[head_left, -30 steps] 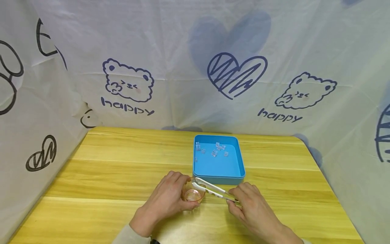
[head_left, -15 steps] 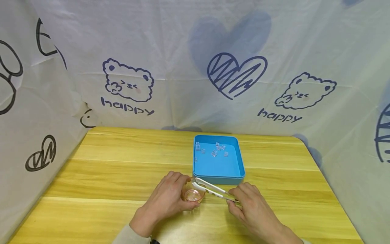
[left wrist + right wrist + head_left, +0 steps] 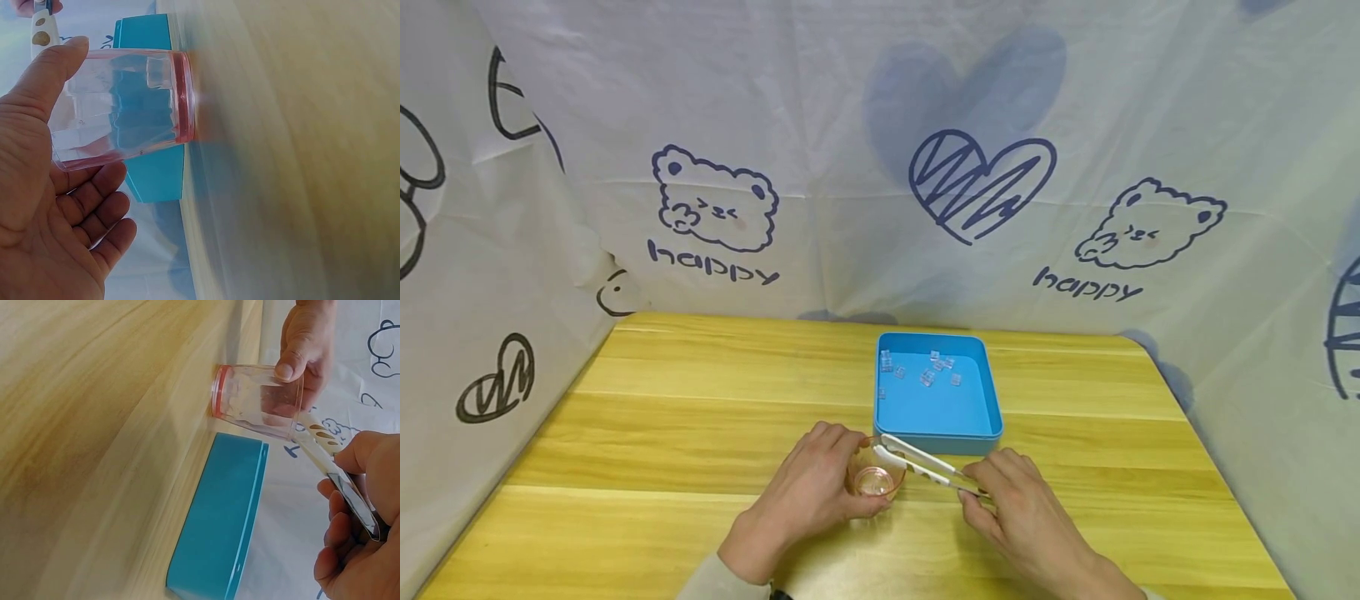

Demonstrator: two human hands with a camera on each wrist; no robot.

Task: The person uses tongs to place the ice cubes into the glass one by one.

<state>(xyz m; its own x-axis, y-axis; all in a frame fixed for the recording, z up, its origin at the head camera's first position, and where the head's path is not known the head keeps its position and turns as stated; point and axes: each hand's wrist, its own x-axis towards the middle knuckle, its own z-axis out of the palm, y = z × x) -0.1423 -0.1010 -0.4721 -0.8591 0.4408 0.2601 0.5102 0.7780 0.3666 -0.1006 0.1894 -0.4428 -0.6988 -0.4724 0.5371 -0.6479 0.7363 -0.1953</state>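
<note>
Doodle-print cloth (image 3: pixel 835 100) hangs behind a wood-grain table (image 3: pixel 700 400). Left hand (image 3: pixel 817 473) has a clear cup (image 3: pixel 874 482) between thumb and fingers. I'd keep it steady so the white tongs (image 3: pixel 925 457) at its rim, gripped by the right hand (image 3: pixel 1017 500), don't tip it. Count: one cup, roughly ten clear cubes (image 3: pixel 928 378) (clumped, can't be exact), one blue tray (image 3: pixel 938 415) beyond both grips, one pair of tongs.

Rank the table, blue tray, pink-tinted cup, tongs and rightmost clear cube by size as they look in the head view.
1. Wood-grain table
2. Square blue tray
3. Pink-tinted cup and white tongs, unranked: the tongs look longer but slimmer, and both are partly covered
4. Rightmost clear cube
</note>
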